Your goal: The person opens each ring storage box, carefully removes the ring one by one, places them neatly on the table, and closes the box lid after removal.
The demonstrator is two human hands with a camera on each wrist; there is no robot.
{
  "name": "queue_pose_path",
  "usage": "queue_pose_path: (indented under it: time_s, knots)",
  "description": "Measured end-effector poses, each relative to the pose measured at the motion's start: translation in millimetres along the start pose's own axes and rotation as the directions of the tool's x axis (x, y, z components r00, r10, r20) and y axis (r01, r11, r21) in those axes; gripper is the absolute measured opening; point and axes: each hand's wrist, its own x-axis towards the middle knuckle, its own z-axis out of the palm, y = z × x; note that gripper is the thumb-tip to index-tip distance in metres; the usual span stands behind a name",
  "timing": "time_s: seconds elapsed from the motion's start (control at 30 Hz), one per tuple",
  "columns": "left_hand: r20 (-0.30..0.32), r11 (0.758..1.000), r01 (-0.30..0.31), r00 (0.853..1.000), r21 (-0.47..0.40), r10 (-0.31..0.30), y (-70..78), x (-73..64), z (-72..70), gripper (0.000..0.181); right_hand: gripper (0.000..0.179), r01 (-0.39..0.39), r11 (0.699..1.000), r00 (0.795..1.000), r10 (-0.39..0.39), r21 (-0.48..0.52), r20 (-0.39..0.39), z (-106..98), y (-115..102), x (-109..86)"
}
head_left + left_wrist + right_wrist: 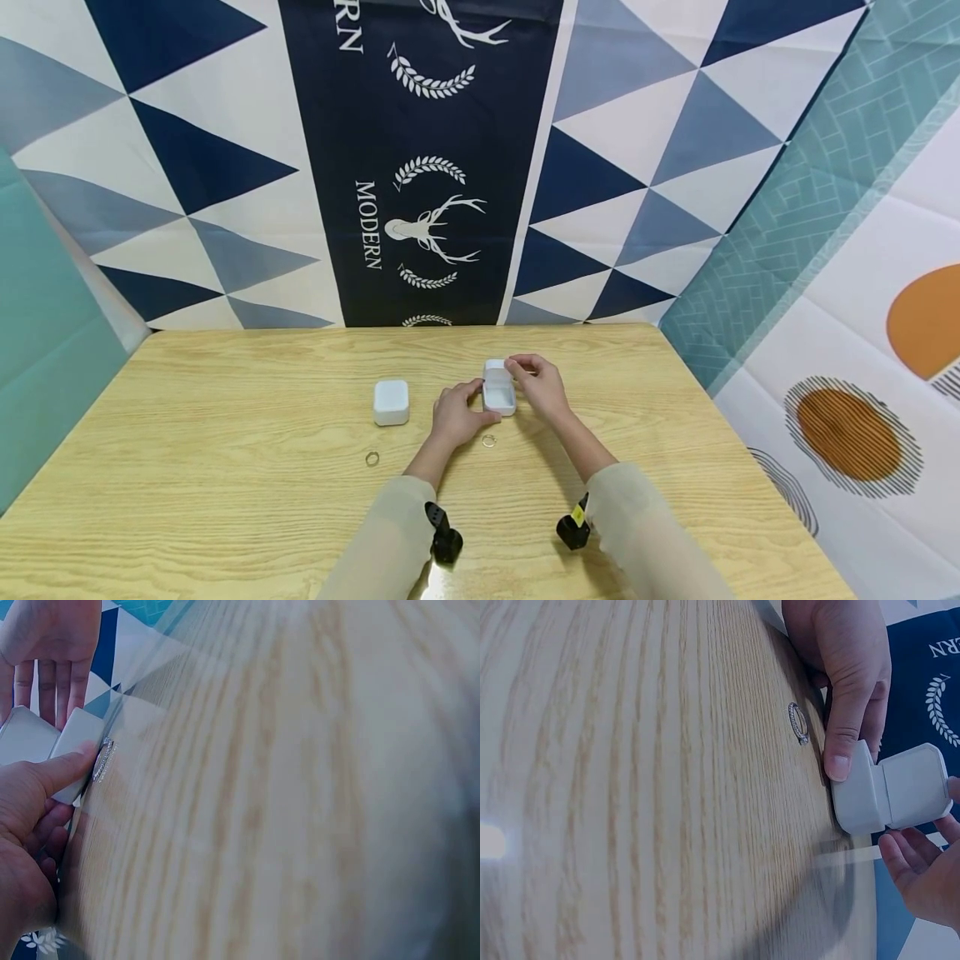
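Note:
A small white ring box [499, 402] stands on the table with its hinged lid [916, 786] raised. My left hand [455, 414] grips the base, thumb on the near side. My right hand [542, 387] pinches the edge of the lid between thumb and fingers. Inside, the box looks plain white in the head view. Just in front of it lies a silver ring [489, 441], which shows a row of small stones in the right wrist view.
To the left stands a second white box [392, 402], closed. Another ring [372, 458] lies in front of that box. The wooden table [225, 500] ends at a patterned cloth backdrop [420, 167] behind.

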Motion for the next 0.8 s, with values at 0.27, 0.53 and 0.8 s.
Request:
queue_pose_path:
  time_s: [0.27,0.53,0.8]
  knots:
    - [-0.006,1.0,0.001,1.0,0.002,-0.001,0.1,-0.7,2.4,0.069,0.035,-0.001,1.0,1.0,0.0,0.015,0.002,0.0,2.8,1.0]
    - [-0.016,1.0,-0.008,1.0,0.004,0.008,-0.7,-1.5,4.4,0.069,0.037,-0.007,0.999,1.0,0.006,0.042,0.02,-0.8,7.2,2.9]
    - [-0.029,1.0,-0.011,1.0,0.013,0.011,-3.3,-1.8,5.7,0.069,0.036,0.003,0.997,0.999,-0.006,0.077,0.041,-0.8,8.1,1.7]
